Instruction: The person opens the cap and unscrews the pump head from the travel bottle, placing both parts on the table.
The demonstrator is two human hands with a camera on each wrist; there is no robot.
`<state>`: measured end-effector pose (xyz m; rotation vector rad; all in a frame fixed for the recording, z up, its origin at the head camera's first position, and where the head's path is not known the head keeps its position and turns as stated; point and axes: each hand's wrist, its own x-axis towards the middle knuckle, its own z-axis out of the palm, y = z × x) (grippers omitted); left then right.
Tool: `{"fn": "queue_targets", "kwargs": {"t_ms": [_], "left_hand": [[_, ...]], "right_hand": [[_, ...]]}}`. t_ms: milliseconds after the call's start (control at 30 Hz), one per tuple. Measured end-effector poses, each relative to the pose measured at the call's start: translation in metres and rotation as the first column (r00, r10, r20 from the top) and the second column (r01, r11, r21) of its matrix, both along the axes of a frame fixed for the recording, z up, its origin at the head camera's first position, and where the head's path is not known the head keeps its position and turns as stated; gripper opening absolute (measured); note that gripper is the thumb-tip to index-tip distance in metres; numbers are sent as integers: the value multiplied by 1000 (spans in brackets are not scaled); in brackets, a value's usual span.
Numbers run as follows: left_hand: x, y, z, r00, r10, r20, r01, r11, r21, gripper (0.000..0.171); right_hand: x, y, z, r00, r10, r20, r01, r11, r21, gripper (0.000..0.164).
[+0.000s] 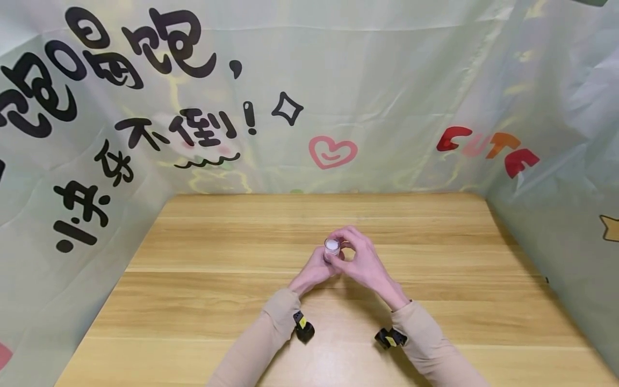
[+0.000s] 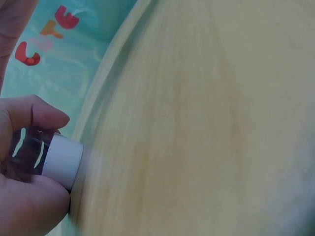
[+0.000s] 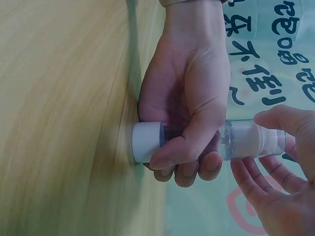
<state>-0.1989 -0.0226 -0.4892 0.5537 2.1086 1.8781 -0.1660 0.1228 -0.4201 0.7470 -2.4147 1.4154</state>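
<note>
A small spray bottle (image 1: 332,245) is upright between both hands above the table's middle. My left hand (image 1: 316,267) grips its see-through body, fingers wrapped round it. The white base (image 2: 63,161) sticks out below that grip in the left wrist view, and most of the body is hidden by the fingers. At the upper end a clear cap (image 3: 230,140) surrounds a white inner head (image 3: 247,139). My right hand (image 1: 362,260) pinches this cap between thumb and fingers.
The wooden table (image 1: 203,301) spreads out under both hands. A pale printed curtain (image 1: 387,75) hangs behind it and on both sides. Each wrist carries a small black camera, one by the left sleeve (image 1: 251,344) and one by the right sleeve (image 1: 430,344).
</note>
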Motion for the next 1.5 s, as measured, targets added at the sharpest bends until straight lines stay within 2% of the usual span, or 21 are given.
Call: {"fn": "queue_targets", "kwargs": {"t_ms": [333, 533, 733, 867, 1300, 1500], "left_hand": [[1, -1, 2, 1000, -19, 15, 18, 1000, 14, 30], [2, -1, 2, 999, -8, 44, 7, 1000, 22, 27], [2, 1, 2, 1000, 14, 22, -14, 1000, -6, 23], [1, 2, 0, 1000, 11, 17, -11, 1000, 6, 19], [0, 3, -3, 999, 2, 37, -3, 1000, 20, 15], [0, 3, -3, 999, 10, 41, -11, 1000, 18, 16]], "right_hand": [[-1, 1, 0, 1000, -3, -25, 3, 1000, -12, 38], [-2, 2, 9, 995, -38, -88, 29, 994, -110, 37], [-3, 10, 24, 986, -96, -135, 65, 974, -218, 38], [-5, 20, 27, 977, -139, -163, 94, 962, -256, 38], [-11, 59, 18, 936, -281, -212, 249, 954, -167, 39], [-10, 77, 11, 931, -317, -179, 306, 948, -90, 40]]}}
